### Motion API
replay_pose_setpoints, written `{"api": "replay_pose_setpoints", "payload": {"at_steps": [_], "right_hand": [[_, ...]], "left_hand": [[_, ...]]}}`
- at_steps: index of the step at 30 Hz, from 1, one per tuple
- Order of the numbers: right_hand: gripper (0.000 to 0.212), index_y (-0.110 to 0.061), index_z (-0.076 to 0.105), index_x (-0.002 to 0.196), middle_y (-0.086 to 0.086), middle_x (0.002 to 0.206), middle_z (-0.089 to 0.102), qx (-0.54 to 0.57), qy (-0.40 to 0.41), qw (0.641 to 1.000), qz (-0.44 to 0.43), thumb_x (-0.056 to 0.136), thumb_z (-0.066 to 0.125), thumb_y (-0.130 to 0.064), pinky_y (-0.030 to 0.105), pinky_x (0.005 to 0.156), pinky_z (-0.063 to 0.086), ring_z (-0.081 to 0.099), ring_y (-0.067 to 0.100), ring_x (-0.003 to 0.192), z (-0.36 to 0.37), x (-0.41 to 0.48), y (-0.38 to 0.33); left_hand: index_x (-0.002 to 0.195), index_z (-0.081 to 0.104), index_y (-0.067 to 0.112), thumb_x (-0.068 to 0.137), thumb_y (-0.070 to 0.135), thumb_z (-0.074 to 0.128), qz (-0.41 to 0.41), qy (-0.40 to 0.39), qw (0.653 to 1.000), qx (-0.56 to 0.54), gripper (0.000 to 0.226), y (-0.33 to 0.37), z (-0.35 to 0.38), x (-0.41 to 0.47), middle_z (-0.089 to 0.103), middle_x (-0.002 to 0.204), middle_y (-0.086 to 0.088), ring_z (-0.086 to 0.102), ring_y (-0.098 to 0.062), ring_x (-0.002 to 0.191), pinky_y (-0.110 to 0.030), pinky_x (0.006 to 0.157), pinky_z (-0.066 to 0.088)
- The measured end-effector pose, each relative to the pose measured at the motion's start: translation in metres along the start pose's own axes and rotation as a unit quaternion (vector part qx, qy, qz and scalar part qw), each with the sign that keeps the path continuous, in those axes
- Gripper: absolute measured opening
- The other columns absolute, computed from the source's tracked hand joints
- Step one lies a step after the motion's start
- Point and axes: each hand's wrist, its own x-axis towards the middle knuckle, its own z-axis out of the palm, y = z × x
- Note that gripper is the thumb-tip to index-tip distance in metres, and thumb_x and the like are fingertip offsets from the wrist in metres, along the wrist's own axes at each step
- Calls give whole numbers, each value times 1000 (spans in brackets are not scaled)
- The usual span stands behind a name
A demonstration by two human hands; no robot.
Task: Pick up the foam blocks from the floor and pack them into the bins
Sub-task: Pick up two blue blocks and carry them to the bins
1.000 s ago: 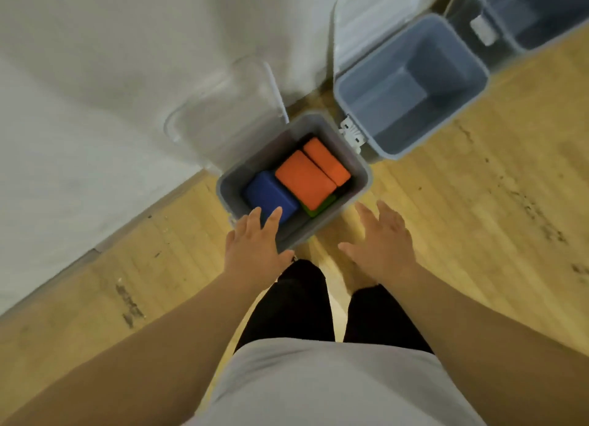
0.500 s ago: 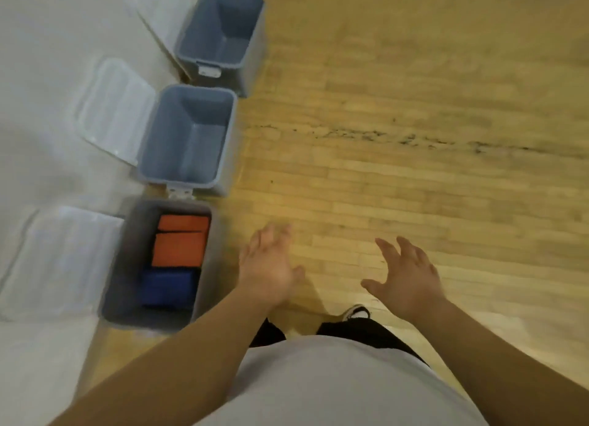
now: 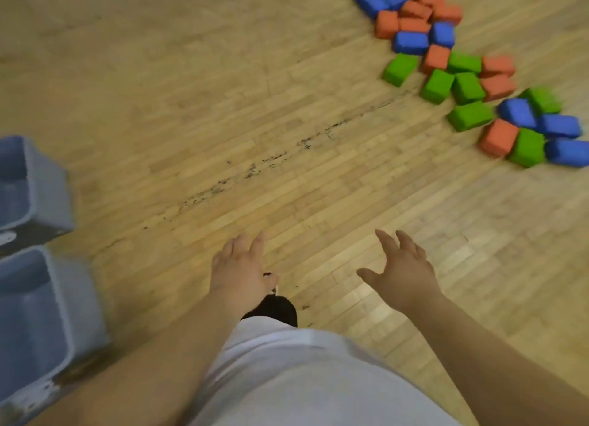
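**Both hands empty over floor, blocks far right, bins at left edge**

Left hand (image 3: 239, 267) is out in front at centre, palm down, fingers straight and close together, gripping nothing. It is a bit blurred. Right hand (image 3: 403, 272) is beside it to the right, palm down, fingers loosely spread and thumb stuck out to the left, also holding nothing. Neither hand touches a block or a bin. Both bare forearms run in from the near edge.

The foam blocks (image 3: 437, 85) lie on the wooden floor (image 3: 223, 106) at far right, well apart from both hands. They form a loose scattered pile of orange, blue and green, many touching each other. The far end is mostly blue and orange, the middle mostly green. The near end is mixed, with an orange block (image 3: 498, 137) nearest the hands and a blue block (image 3: 569, 152) cut by the right edge. One green block (image 3: 400, 69) sits at the pile's left side.

Two grey-blue bins stand at the left edge, both open on top and cropped by the frame. The near bin (image 3: 83, 317) is just left of the left forearm. The far bin (image 3: 47, 199) is just beyond it.

A line of dark scuff marks (image 3: 255, 170) runs diagonally across the floor between bins and pile. A white shirt (image 3: 302, 377) fills the near centre, with a dark leg (image 3: 274, 309) just below the left hand.
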Motion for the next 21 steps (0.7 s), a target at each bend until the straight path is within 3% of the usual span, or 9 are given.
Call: {"api": "replay_pose_setpoints", "payload": {"at_steps": [10, 21], "right_hand": [[96, -37, 11, 162, 9, 169, 10, 56, 17, 995, 80, 86, 61, -69, 55, 120, 27, 15, 36, 153, -77, 180, -58], [93, -37, 10, 161, 8, 170, 8, 95, 27, 991, 90, 88, 60, -66, 56, 121, 25, 14, 37, 154, -177, 341, -122]], "left_hand": [[161, 11, 32, 92, 66, 53, 103, -7, 994, 45, 88, 37, -113, 232, 16, 167, -10, 14, -31, 153, -49, 123, 18], [161, 13, 32, 90, 70, 55, 143, 5, 987, 70, 91, 73, -248, 424, 16, 167, -12, 17, -34, 152, -50, 123, 18]]}}
